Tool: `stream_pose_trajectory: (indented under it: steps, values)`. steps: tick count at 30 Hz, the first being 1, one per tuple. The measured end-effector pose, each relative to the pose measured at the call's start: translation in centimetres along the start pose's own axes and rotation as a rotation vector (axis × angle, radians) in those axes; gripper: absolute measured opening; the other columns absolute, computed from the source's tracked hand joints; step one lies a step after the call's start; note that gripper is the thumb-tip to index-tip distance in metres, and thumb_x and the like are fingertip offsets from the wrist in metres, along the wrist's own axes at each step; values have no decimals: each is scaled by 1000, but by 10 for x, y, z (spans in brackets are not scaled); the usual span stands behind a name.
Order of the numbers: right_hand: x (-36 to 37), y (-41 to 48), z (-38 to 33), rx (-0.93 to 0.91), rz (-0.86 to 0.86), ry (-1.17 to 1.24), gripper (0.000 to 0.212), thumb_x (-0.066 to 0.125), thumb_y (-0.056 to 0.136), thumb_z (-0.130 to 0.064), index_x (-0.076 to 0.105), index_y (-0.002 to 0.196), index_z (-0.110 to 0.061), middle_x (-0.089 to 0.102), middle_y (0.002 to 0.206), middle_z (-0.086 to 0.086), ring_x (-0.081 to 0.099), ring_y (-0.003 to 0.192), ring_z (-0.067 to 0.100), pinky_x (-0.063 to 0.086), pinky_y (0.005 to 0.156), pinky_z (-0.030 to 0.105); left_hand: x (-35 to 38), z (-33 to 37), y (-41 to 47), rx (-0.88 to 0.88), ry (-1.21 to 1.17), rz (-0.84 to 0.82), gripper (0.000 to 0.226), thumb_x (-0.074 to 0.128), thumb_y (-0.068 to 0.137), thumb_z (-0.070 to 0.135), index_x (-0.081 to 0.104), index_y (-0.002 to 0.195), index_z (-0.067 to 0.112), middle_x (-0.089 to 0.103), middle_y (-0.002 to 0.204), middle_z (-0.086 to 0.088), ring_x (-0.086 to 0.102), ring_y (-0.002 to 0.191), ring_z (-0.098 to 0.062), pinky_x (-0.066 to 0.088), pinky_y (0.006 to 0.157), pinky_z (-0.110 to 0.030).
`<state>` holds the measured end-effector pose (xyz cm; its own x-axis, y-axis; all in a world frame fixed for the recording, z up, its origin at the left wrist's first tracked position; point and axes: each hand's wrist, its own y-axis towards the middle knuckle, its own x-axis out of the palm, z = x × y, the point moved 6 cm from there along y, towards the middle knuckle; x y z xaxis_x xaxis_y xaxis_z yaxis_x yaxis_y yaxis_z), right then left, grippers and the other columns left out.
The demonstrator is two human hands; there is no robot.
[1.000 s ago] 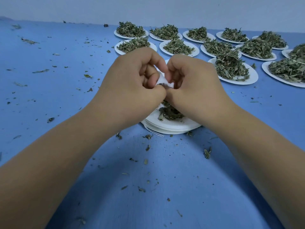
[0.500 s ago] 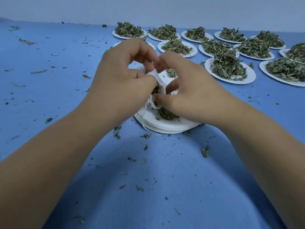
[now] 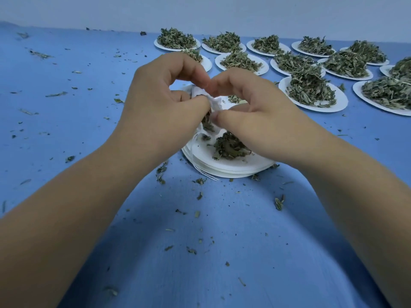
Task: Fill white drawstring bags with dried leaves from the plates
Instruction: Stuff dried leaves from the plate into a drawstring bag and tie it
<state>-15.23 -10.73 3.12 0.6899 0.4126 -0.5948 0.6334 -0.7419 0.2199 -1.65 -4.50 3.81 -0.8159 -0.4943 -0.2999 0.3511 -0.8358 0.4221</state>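
Note:
A small white drawstring bag (image 3: 208, 98) is pinched between my left hand (image 3: 160, 107) and my right hand (image 3: 251, 112), above a stack of white paper plates (image 3: 233, 167). Both hands grip the bag's mouth with thumb and fingers. Dried green leaves (image 3: 208, 123) show in the bag's opening between my thumbs. A small pile of dried leaves (image 3: 229, 146) lies on the top plate under my right hand. The bag's white strings (image 3: 198, 158) hang down over the stack's left edge. Most of the bag is hidden behind my fingers.
Several white plates heaped with dried leaves stand at the back right, the nearest one (image 3: 311, 94) just beyond my right hand. Leaf crumbs (image 3: 200, 181) are scattered over the blue table (image 3: 66, 96). A pale wall runs along the far edge.
My hands have opened up a little around the bag, thumbs and fingers spread apart at its mouth, and leaves now show inside it. The view has shifted slightly.

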Motion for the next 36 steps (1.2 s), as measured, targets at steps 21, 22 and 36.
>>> stream_pose_trajectory:
  steps: [21, 22, 36]
  values:
    - [0, 11, -8, -96, 194, 331, 13, 81, 82, -15, 69, 87, -13, 72, 75, 10, 58, 57, 6, 45, 55, 18, -2, -6, -3, 251, 405, -452, 94, 64, 69, 21, 18, 142, 59, 40, 141, 10, 43, 133, -20, 42, 88, -21]
    - [3, 11, -10, -100, 182, 376, 13, 81, 83, -14, 69, 88, -12, 73, 79, 13, 59, 60, 8, 47, 56, 20, -1, -8, -1, 260, 401, -421, 95, 68, 70, 25, 17, 144, 56, 42, 138, 11, 46, 131, -23, 46, 87, -23]
    - [24, -14, 15, -105, -336, -671, 83, 26, 84, -84, 36, 151, -36, 43, 148, -10, 34, 138, 14, 31, 115, 39, -26, -43, 10, 133, 359, -15, 21, 76, 80, 35, 57, 88, 29, 44, 68, 10, 37, 61, -10, 40, 62, -25]
